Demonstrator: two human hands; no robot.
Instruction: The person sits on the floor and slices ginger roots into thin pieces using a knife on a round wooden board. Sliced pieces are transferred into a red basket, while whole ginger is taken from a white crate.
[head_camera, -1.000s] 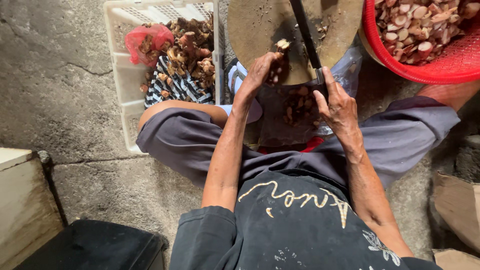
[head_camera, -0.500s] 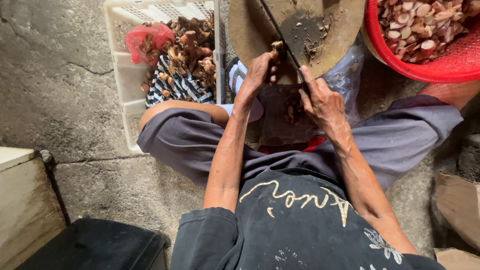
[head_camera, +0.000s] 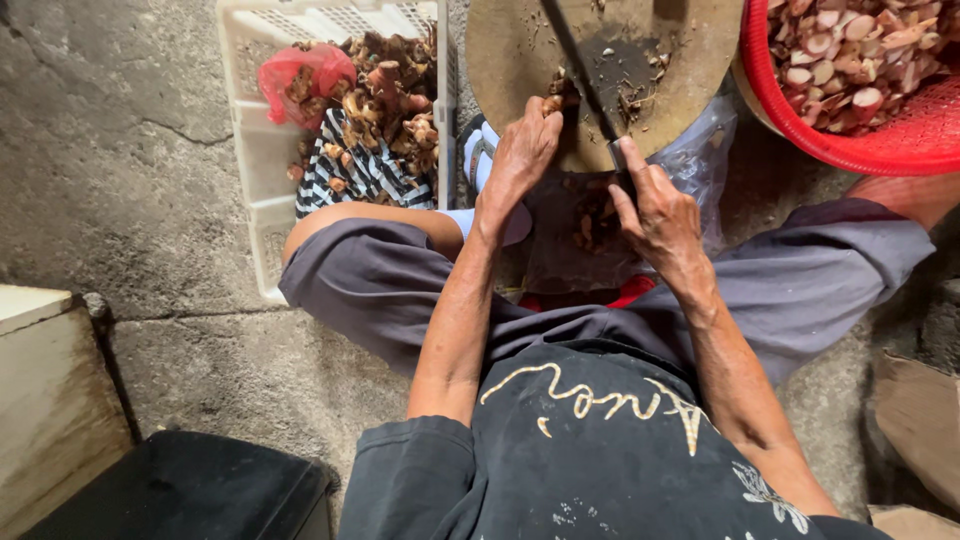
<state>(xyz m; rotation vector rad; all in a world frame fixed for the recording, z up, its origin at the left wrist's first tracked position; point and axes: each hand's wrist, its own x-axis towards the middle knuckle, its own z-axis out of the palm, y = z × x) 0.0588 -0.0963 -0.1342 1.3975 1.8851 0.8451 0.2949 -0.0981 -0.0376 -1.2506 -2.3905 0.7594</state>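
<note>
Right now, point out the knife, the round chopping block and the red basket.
knife (head_camera: 580, 75): head view, middle of the dark blade.
round chopping block (head_camera: 510, 60): head view, bare wood left of the blade.
red basket (head_camera: 880, 150): head view, lower mesh wall near the rim.

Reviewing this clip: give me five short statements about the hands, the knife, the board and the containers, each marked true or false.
1. The right hand grips a dark-bladed knife over the round wooden board. True.
2. The left hand rests flat on the floor. False: it holds a small brown root piece on the board, beside the blade.
3. The red basket holds cut, pale slices. True.
4. The white crate stands at the person's right. False: it stands at the left, with unsliced brown roots and a striped cloth inside.
5. The board is square and blue. False: it is round and brown.
</note>
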